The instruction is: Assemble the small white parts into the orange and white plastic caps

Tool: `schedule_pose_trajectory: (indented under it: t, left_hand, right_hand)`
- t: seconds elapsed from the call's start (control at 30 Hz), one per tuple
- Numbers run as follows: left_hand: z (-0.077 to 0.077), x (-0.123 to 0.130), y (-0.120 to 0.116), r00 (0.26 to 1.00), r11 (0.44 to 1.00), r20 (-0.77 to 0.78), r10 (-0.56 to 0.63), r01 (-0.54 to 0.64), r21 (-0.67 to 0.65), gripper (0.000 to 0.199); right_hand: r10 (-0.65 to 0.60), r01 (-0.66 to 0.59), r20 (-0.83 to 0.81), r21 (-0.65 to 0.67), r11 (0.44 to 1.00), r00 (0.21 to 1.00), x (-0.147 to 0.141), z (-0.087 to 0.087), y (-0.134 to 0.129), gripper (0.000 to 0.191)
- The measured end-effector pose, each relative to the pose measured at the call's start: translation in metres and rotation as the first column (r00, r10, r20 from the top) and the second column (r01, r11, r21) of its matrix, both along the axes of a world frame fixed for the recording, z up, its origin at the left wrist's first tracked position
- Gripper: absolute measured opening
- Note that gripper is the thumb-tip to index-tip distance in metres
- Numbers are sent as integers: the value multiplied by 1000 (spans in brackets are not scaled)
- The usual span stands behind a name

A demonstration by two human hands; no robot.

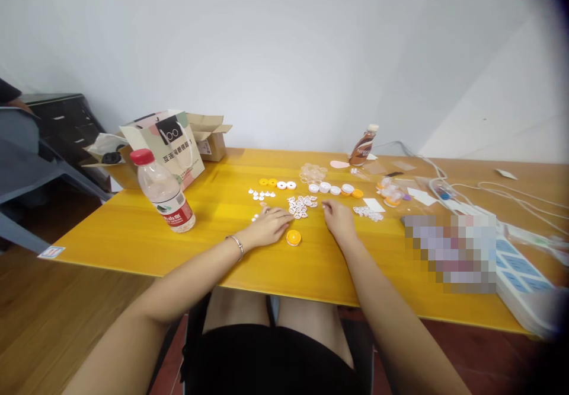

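Observation:
My left hand [270, 227] lies palm down on the yellow table, fingers stretched out toward a pile of small white cut-out plastic pieces [301, 206]. Just in front of its fingertips is a round orange-and-white disc-shaped part [294, 238]. To the right of the pile, my right hand [339, 220] rests with its fingers curled and thumb and forefinger together; a tiny pale spot shows at the tips, too small to name. Small white peg-like pieces [261, 194] stand beyond my left hand. Behind the pile are orange rings [268, 182], white rings [287, 185] and white round caps [325, 188].
A red-capped water bottle [166, 193] and a paper bag [171, 146] stand at the left. Clear discs [313, 173] and a brown drink bottle [363, 146] are farther back. More white pieces [368, 213], a power strip [520, 270] and white cables [511, 190] lie at the right.

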State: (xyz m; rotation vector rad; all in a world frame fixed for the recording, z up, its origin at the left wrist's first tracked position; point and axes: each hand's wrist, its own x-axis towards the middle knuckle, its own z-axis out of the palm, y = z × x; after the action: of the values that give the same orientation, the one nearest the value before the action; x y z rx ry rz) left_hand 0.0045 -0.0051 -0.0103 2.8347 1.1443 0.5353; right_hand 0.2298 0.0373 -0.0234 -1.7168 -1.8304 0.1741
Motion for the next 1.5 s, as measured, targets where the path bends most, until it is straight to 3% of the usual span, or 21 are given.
schedule_pose_trajectory:
  t: [0.13, 0.23, 0.3, 0.4, 0.5, 0.67, 0.87, 1.0, 1.1, 1.2, 1.27, 1.37, 1.5]
  left_hand:
    - [2, 1, -1, 1000, 1000, 26, -3, 3, 3, 33]
    - [1, 2, 1, 999, 999, 32, -32, 31, 16, 38]
    - [0, 3, 3, 997, 997, 18, -70, 70, 12, 41]
    - [-2, 5, 4, 995, 995, 9, -99, 99, -9, 40]
    - [0, 5, 3, 995, 996, 19, -93, 94, -6, 35]
    - [2, 6, -1, 998, 998, 22, -54, 54, 22, 25]
    - [1, 8, -2, 999, 999, 48, -13, 11, 38, 21]
    - [3, 6, -2, 977, 1000, 213, 23, -21, -11, 21]
    - [5, 5, -1, 892, 991, 450, 30, 32, -129, 25]
    - [5, 4, 3, 763, 959, 635, 120, 76, -273, 26]
    - [7, 3, 5, 702, 927, 685, 196, 95, -363, 26]
    - [11, 1, 6, 667, 885, 700, 256, 130, -447, 25]
    - [10, 1, 7, 655, 888, 709, 260, 126, -443, 22]
  right_hand:
    - [-20, 28, -164, 49, 998, 986, 0, 1, 0, 28]
    - [2, 35, -381, 89, 995, 925, -3, 3, 2, 25]
    - [31, 22, -550, 89, 996, 835, -6, 2, 3, 23]
    - [71, -39, -773, 60, 997, 630, -13, -2, 3, 28]
    - [64, -125, -897, 9, 992, 437, -19, -8, 0, 30]
    - [1, -254, -960, -73, 965, 280, -26, -6, -8, 16]
    - [-13, -358, -956, -123, 926, 293, -33, 3, -18, 16]
    - [-20, -437, -972, -124, 891, 235, -40, 7, -24, 13]
    - [-15, -478, -985, -97, 873, 173, -44, 8, -28, 14]
    - [-9, -499, -988, -86, 863, 154, -46, 9, -31, 17]
    - [-13, -521, -987, -96, 848, 161, -47, 10, -32, 17]
    - [-13, -576, -986, -108, 811, 167, -50, 11, -35, 19]
    - [-21, -631, -983, -133, 764, 182, -53, 13, -38, 17]
